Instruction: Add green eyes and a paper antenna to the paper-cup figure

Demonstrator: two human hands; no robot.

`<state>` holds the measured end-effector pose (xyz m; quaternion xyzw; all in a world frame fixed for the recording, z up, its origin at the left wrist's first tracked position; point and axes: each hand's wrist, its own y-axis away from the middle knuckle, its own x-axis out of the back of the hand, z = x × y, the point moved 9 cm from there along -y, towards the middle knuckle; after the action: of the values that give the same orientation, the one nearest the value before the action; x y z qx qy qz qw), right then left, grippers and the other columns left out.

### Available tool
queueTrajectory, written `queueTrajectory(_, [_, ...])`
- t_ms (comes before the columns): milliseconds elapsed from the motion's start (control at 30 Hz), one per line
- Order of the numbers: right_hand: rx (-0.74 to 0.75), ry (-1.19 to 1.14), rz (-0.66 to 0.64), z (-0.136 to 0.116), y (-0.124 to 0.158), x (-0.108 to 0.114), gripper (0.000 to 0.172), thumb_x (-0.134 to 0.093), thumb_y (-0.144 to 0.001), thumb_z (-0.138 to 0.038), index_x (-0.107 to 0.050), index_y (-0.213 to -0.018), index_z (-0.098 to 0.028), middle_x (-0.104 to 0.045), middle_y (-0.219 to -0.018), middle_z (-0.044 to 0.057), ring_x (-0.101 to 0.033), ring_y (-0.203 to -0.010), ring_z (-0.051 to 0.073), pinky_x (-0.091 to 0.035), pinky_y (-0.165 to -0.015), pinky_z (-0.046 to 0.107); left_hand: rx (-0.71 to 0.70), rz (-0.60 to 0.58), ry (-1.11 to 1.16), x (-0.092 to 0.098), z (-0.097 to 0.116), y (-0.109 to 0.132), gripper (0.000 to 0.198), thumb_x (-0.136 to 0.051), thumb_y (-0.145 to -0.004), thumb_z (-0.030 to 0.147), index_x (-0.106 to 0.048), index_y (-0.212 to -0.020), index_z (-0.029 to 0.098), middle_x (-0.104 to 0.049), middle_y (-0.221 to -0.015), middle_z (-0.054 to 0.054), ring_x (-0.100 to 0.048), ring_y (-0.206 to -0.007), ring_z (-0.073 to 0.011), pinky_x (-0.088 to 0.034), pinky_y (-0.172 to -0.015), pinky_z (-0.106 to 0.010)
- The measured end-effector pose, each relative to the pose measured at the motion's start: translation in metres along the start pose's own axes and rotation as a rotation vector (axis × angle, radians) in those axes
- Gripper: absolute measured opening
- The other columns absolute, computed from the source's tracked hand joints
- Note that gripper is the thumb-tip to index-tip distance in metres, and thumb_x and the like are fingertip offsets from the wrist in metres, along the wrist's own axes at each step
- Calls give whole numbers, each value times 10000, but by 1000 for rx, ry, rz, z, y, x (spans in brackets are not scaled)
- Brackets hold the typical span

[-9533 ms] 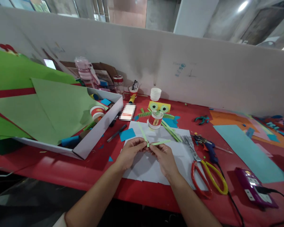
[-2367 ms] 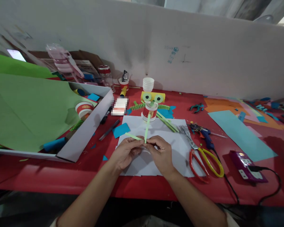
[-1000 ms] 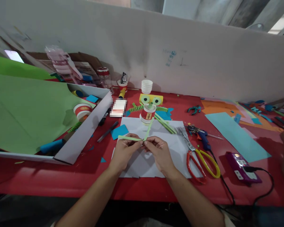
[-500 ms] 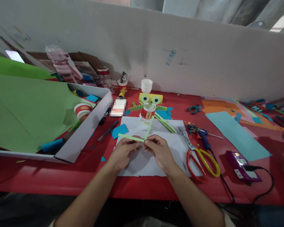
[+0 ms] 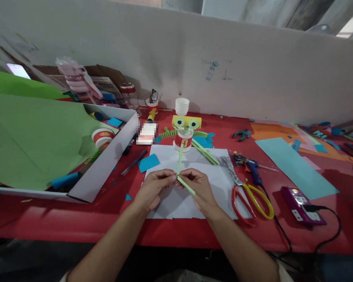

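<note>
Both my hands meet over white paper (image 5: 176, 205), pinching light green paper strips (image 5: 180, 161) where they cross. My left hand (image 5: 156, 187) is closed on the join from the left. My right hand (image 5: 197, 188) grips it from the right, and one strip end lies slanting over that hand. The other end points away from me, toward a red and white paper cup (image 5: 183, 140). Folded green paper springs (image 5: 200, 134) stick out at the cup's sides. More green strips (image 5: 207, 154) lie right of the cup.
Scissors with red and yellow handles (image 5: 243, 196) lie at right, near a blue glue gun (image 5: 253, 172) and a purple power socket (image 5: 301, 207) with cords. At left stands a white box (image 5: 106, 164) holding green paper. A blue paper square (image 5: 148, 163) lies nearby.
The strip end that pointed left has been folded over to the right, across my right hand. The other strip end has tilted slightly left. My hands stay in place.
</note>
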<state>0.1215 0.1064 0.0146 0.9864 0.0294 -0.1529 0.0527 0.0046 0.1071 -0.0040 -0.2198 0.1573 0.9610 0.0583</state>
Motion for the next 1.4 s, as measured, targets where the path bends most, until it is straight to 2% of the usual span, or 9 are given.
queueTrajectory(233, [39, 94, 11, -1, 3, 1, 145, -748, -684, -318, -745, -770, -202, -710, -639, 15, -650, -592, 170, -529, -584, 292, -113, 28, -103, 1, 9, 0, 167, -780, -623, 270, -691, -672, 136, -648, -624, -29, -582, -605, -139, -467, -630, -266])
queueTrajectory(433, [49, 79, 32, -5, 3, 0, 168, -761, -661, -273, -740, -813, -204, -716, -692, 7, -646, -609, 160, -539, -620, 297, -159, 42, -80, -3, 18, 2, 150, -753, -666, 272, -681, -680, 142, -648, -611, -13, -574, -583, -123, -457, -613, -241])
queueTrajectory(567, [24, -9, 64, 0, 0, 1, 160, -758, -668, -285, -723, -781, -177, -704, -657, 13, -636, -599, 148, -533, -596, 278, -166, -3, -35, -9, 19, 3, 133, -738, -683, 257, -677, -681, 139, -652, -623, -21, -591, -601, -138, -470, -631, -260])
queueTrajectory(700, [36, 16, 78, -1, -2, 2, 116, -746, -661, -256, -705, -730, -172, -681, -606, 7, -629, -586, 143, -512, -563, 252, -142, -34, -12, -10, 15, 2, 129, -748, -674, 251, -685, -689, 140, -662, -635, -24, -598, -615, -136, -472, -647, -258])
queueTrajectory(800, [58, 77, 93, -4, -1, 5, 83, -723, -671, -248, -695, -714, -182, -666, -597, 0, -612, -575, 140, -495, -555, 248, -154, 8, -33, -5, 14, 1, 144, -770, -646, 248, -701, -727, 150, -680, -679, -22, -605, -645, -135, -477, -670, -256])
queueTrajectory(900, [84, 182, 104, -5, 0, 7, 58, -694, -684, -242, -694, -715, -194, -660, -605, -12, -588, -549, 134, -469, -539, 245, -234, 73, -138, -2, 21, 3, 166, -777, -631, 241, -718, -765, 164, -694, -732, -21, -614, -692, -143, -483, -693, -255])
queueTrajectory(1000, [118, 257, 76, -8, 2, 4, 46, -672, -699, -234, -698, -720, -203, -671, -626, -15, -596, -558, 139, -469, -563, 253, -278, 99, -240, -2, 27, 5, 113, -759, -645, 245, -719, -715, 166, -684, -696, -15, -608, -670, -146, -484, -665, -250])
queueTrajectory(1200, [82, 169, 12, -3, 1, -1, 83, -673, -738, -264, -711, -776, -201, -685, -664, 7, -616, -633, 159, -486, -596, 265, -247, 69, -169, 1, 20, 2, 127, -739, -689, 269, -680, -656, 162, -650, -614, -2, -585, -603, -125, -462, -615, -235])
queueTrajectory(1400, [63, 119, 28, 0, -1, 1, 141, -684, -748, -322, -654, -709, -190, -635, -614, -7, -579, -594, 136, -464, -575, 247, -195, 75, -98, 3, 15, 0, 165, -776, -647, 276, -672, -656, 148, -637, -596, -2, -572, -579, -114, -455, -600, -234])
